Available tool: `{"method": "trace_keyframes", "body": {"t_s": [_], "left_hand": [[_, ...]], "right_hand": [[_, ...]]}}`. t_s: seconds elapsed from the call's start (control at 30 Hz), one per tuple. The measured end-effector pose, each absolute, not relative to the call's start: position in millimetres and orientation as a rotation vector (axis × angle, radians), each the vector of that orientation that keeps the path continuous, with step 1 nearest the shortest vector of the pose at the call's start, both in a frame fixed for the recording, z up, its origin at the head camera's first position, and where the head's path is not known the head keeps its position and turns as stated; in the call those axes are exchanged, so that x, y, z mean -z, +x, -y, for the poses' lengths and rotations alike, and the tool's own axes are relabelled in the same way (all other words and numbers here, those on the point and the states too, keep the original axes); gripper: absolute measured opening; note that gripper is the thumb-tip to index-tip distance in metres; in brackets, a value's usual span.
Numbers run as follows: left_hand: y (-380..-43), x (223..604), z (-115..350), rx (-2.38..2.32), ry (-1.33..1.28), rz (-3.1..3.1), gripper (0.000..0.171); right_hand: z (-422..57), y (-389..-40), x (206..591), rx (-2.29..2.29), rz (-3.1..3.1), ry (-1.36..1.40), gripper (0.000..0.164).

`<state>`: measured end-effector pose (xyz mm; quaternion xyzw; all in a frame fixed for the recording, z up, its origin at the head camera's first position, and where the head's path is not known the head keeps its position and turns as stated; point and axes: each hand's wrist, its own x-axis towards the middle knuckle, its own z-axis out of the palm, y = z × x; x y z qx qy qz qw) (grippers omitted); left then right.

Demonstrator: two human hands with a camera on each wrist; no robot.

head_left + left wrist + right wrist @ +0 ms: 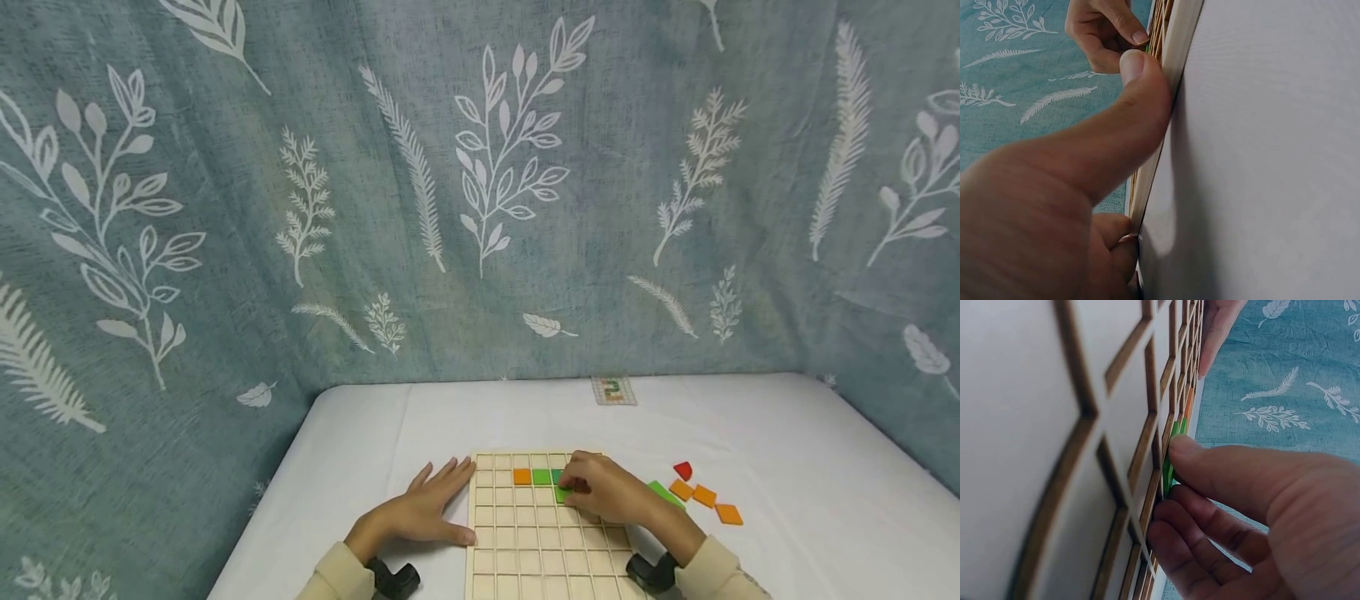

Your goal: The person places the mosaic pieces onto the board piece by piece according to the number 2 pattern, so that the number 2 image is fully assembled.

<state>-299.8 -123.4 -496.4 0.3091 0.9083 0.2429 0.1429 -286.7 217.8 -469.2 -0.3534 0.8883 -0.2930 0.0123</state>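
Observation:
A pale wooden grid board (517,537) lies on the table. My left hand (427,510) rests at its left edge with fingers spread, the thumb and fingertips touching the frame. With thumb and fingers, my right hand (609,493) pinches a light green square tile (561,496) at a cell in the second row from the back; the hand partly hides it. In the row behind it sit an orange tile (522,477), another light green tile (542,477) and a darker green tile (557,476), partly covered by the fingers. In the right wrist view the pinched green tile (1168,472) is tilted against the grid.
Right of the board lie several loose orange tiles (704,496), a red piece (682,471) and light green tiles (664,493) partly behind the right forearm. A small patterned card (613,390) is at the back of the white table (450,408). A leaf-print curtain (420,208) hangs behind.

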Motion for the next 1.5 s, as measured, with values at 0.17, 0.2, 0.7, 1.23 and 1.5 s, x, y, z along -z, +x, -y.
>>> {"method": "trace_keyframes", "body": {"t_s": [0.17, 0.2, 0.7, 1.23, 1.5], "left_hand": [[-297.4, 497.8, 121.3, -0.699, 0.895, -2.616, 0.11], [-296.7, 498.3, 121.4, -0.695, 0.892, -2.616, 0.11], [-301.0, 492.1, 122.1, -0.658, 0.926, -2.637, 0.109], [-296.9, 498.9, 126.2, -0.689, 0.89, -2.613, 0.11], [-301.1, 494.3, 123.8, -0.655, 0.934, -2.633, 0.109]], "right_hand": [[-220.4, -285.1, 470.3, 0.895, -2.775, -1.109, 0.017], [-220.4, -285.0, 470.5, 0.891, -2.772, -1.115, 0.017], [-224.6, -284.2, 458.6, 0.906, -2.782, -1.043, 0.023], [-260.2, -261.4, 436.9, 0.928, -2.799, -1.016, 0.022], [-294.1, -245.9, 431.2, 0.907, -2.836, -0.864, 0.026]]}}
